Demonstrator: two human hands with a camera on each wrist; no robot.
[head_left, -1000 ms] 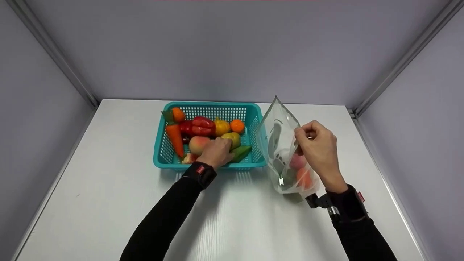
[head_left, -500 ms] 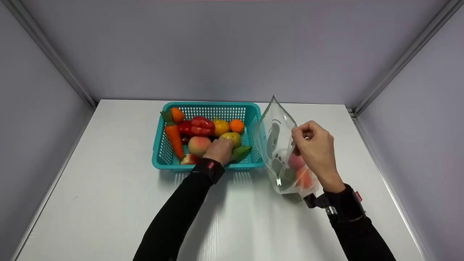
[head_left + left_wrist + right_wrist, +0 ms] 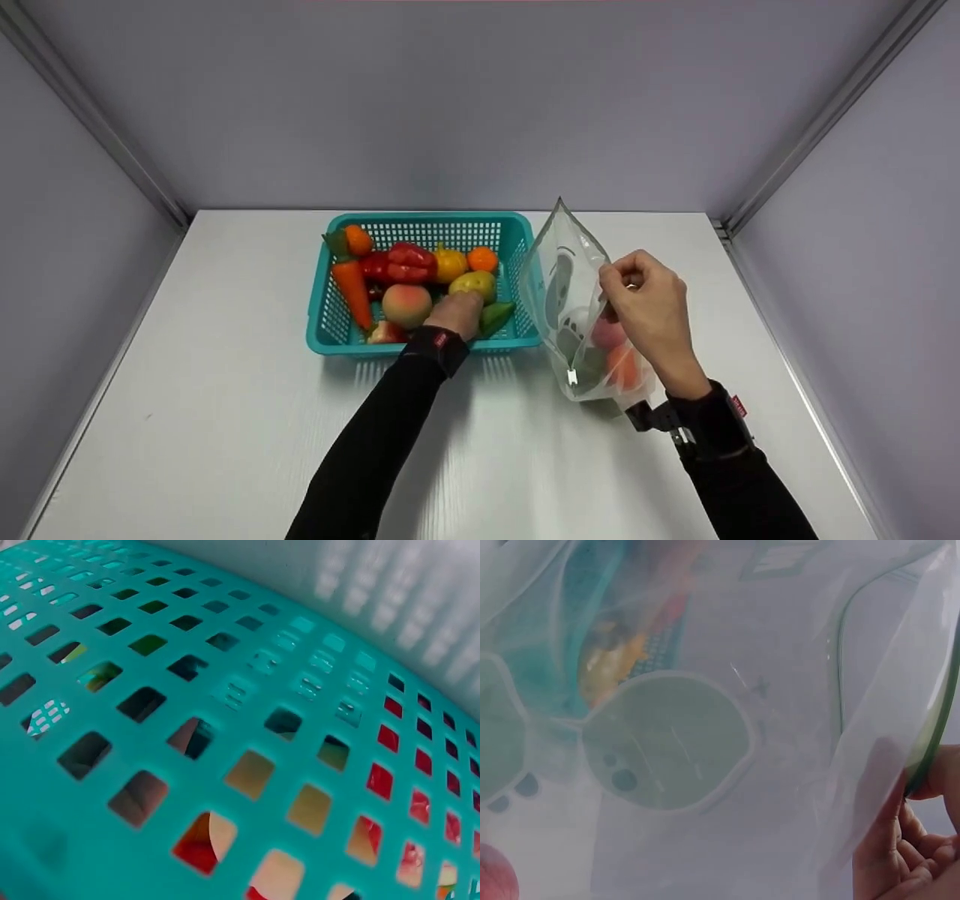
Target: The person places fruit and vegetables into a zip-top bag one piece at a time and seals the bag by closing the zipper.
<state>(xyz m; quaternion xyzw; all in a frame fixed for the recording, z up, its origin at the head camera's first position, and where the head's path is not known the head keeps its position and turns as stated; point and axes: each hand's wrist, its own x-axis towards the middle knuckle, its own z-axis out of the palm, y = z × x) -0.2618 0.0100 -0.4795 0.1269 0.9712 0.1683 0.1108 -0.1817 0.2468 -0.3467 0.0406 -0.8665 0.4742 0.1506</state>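
My left hand (image 3: pixel 456 313) reaches into the turquoise basket (image 3: pixel 427 216), between a peach (image 3: pixel 406 306) and a green pointed vegetable (image 3: pixel 496 319). A yellow-green fruit (image 3: pixel 474 284) lies just beyond it. Its fingers are hidden below the back of the hand, and the basket wall (image 3: pixel 45 840) covers most of the left wrist view. With thumb and fingers, my right hand (image 3: pixel 651 300) pinches the rim of a clear zip bag (image 3: pixel 559 315), whose mouth gapes. Inside the bag show a pink round fruit (image 3: pixel 607 333) and an orange-red one (image 3: pixel 622 367).
Also in the basket are a carrot (image 3: pixel 352 291), a red bell pepper (image 3: pixel 412 262), a yellow vegetable (image 3: pixel 451 265), an orange (image 3: pixel 482 259) and a cut apple piece (image 3: pixel 385 332). The white table (image 3: pixel 187 420) ends at grey walls on the back and sides.
My left hand has shifted a little to the right inside the basket, uncovering more of the peach. The right hand keeps its pinch on the bag. The whole head view has drifted slightly.
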